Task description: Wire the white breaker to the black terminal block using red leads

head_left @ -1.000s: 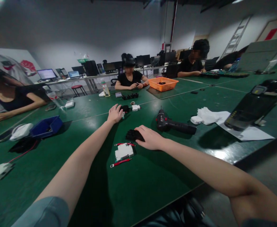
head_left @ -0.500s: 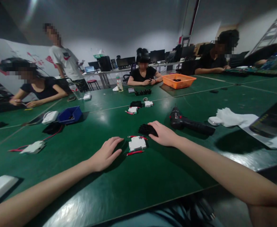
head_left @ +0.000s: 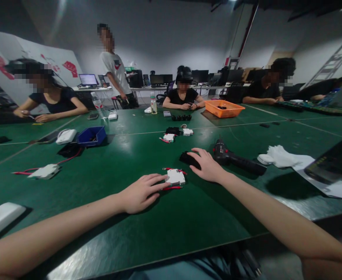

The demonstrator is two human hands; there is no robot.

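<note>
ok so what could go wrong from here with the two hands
The left hand lies flat with its fingertips at the white breaker, so it could snag the red wire beside it. The right hand rests on a black part close beside the drill, which it might knock.

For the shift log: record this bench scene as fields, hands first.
Left hand: palm down on the green table, touching the white rectangular plastic breaker block with red wires
Right hand: laid over a small black plastic part; grip unclear
Beside right hand: black cordless screwdriver, lying on its side
Farther right: white crumpled cloth
Left side: blue plastic bin
Far side: orange plastic tray
</note>
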